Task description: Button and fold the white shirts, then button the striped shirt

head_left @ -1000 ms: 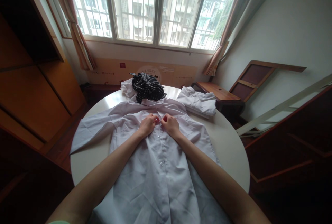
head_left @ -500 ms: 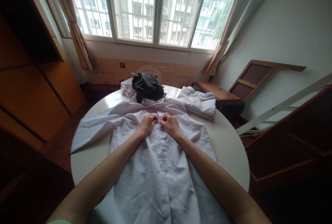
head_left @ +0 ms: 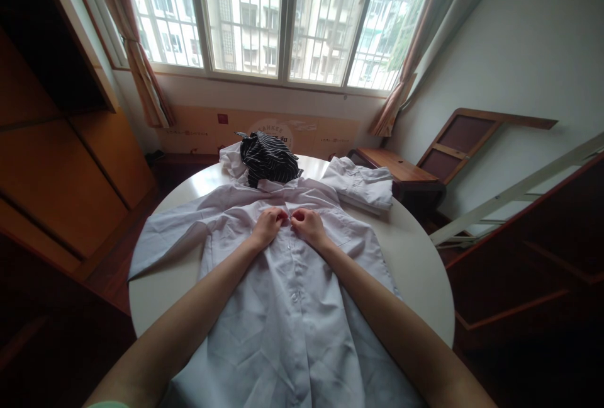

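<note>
A white short-sleeved shirt [head_left: 283,307] lies spread flat, front up, on a round white table [head_left: 419,269], its collar pointing away from me. My left hand [head_left: 268,226] and my right hand [head_left: 307,225] rest side by side on the shirt's chest, just below the collar. Both hands have their fingers curled and pinch the shirt's button placket between them. The fingertips almost touch each other. The shirt's left sleeve [head_left: 165,238] lies stretched out toward the table's left edge.
A crumpled black striped garment [head_left: 268,157] sits at the table's far side, and a folded white shirt [head_left: 361,186] lies at the far right. Wooden cabinets stand on the left, a window behind, a low wooden bench and leaning frames on the right.
Both hands have stayed at the same spot on the placket. Only the fingers have shifted slightly.
</note>
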The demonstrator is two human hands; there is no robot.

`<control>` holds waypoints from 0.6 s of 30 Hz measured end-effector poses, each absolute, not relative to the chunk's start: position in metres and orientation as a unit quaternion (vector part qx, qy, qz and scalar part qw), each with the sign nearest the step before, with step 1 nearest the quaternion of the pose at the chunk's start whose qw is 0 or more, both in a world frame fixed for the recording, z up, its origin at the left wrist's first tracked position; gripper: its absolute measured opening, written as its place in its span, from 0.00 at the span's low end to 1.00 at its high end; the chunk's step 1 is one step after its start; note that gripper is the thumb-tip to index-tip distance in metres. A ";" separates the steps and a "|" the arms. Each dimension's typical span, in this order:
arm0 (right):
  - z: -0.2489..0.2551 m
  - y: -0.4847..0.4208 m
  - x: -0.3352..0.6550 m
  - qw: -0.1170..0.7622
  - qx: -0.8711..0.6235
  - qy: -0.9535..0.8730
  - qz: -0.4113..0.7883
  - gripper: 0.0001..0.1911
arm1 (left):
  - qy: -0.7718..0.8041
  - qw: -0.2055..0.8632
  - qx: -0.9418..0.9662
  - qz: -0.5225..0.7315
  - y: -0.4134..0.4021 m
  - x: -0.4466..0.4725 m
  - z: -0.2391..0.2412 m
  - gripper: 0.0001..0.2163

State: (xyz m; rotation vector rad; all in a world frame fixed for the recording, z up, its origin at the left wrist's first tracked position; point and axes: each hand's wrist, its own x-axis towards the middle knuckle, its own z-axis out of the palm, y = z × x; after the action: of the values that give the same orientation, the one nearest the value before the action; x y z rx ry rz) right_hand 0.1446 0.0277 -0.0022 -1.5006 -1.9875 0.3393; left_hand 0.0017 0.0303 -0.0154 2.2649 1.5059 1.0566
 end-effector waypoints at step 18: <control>-0.001 0.026 0.144 0.322 -0.534 -0.772 0.127 0.10 | 0.511 0.135 0.761 0.377 0.030 0.002 -0.015 0.05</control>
State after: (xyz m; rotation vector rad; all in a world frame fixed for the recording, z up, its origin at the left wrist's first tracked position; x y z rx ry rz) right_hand 0.1444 0.0260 -0.0015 -1.4012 -2.0271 0.3328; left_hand 0.0020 0.0296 -0.0147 2.2031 1.4805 1.0919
